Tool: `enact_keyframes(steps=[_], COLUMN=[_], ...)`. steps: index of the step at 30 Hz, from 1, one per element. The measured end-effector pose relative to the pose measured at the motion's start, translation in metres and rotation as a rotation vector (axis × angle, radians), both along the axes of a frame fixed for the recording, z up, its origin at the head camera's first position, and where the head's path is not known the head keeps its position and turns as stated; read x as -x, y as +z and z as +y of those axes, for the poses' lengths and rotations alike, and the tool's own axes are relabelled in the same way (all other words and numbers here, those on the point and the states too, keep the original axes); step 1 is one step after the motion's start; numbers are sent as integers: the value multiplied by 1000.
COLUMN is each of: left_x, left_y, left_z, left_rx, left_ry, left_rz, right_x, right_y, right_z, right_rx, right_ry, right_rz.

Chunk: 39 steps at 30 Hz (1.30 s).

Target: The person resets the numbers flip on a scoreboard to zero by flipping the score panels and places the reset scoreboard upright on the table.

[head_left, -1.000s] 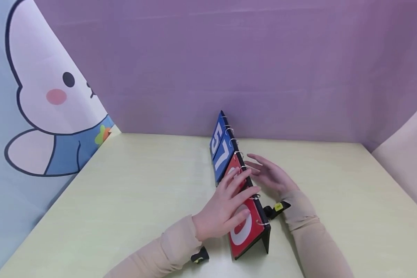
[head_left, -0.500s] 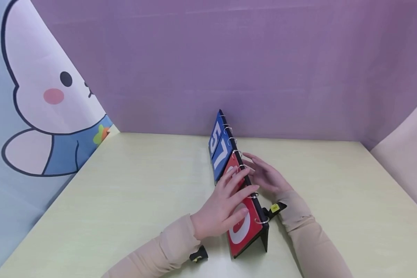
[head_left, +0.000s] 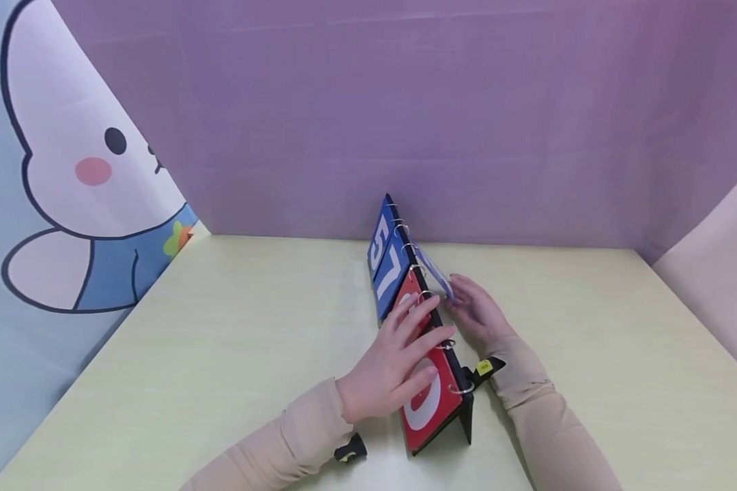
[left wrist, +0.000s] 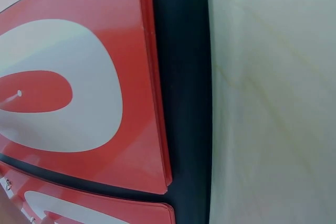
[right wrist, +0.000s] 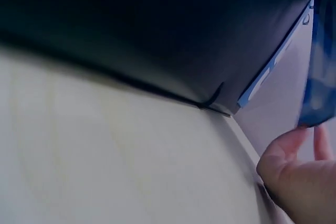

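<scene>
A tabletop flip scoreboard [head_left: 469,408] with ring-bound number cards stands like a tent, its long side running away from me. Two blue cards [head_left: 399,254], seemingly a 5 and a 7, hang on its left face at the far end. Nearer are red cards [head_left: 448,399], one showing a 0, also large in the left wrist view. My left hand [head_left: 377,375] rests across the red cards with fingers spread and fingertips near the top edge. Behind the board, my right hand [head_left: 480,315] pinches the lower edge of a lifted blue card [right wrist: 319,77] between thumb and fingers.
The scoreboard stands on a pale yellow table [head_left: 252,327]. A purple backdrop [head_left: 405,102] rises just behind its far end. At the left hangs a cloth with a cartoon animal [head_left: 67,184]. Black wrist straps [head_left: 351,450] show at both cuffs.
My right hand has taken hold of a blue card behind the board and swung it out to the right. My left hand stays on the red cards.
</scene>
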State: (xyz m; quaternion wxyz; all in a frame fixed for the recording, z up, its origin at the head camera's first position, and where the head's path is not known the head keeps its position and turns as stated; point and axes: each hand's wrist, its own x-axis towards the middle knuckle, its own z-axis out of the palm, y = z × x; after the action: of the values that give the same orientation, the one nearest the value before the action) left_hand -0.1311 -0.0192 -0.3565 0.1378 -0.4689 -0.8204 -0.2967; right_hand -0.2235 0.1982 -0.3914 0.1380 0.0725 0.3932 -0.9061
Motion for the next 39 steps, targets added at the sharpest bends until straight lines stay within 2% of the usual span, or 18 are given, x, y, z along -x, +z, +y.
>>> enact_keyframes(steps=[2,10,15,18,22,29,32,39], left_x=[0,1,1,0,-1,-2,-2,-1], left_y=[0,0,2,2,3,2,2,1], left_z=[0,2,0,-1,-2,-2,-2,-1], left_rx=[1,7,8,5,6,-7,-6,2], left_ry=[-1,-5,0,4,3,-5,-5,-7], left_rz=[2,-3,4,-20,-35,-59,-55,-28], right_x=[1,5,5,4,3,2,2,4], right_y=[0,4,7,8,9,7,5,2], right_z=[1,4,3,2,0,-1,-2,-3], right_rx=[-1,-113,-169,-201,-276,-363,-396,-568], right_ry=[-21,-88,-70,-46,-43,-102,-133,-185], right_rz=[-25,-90,-99,-102,-85,-73,-38,32])
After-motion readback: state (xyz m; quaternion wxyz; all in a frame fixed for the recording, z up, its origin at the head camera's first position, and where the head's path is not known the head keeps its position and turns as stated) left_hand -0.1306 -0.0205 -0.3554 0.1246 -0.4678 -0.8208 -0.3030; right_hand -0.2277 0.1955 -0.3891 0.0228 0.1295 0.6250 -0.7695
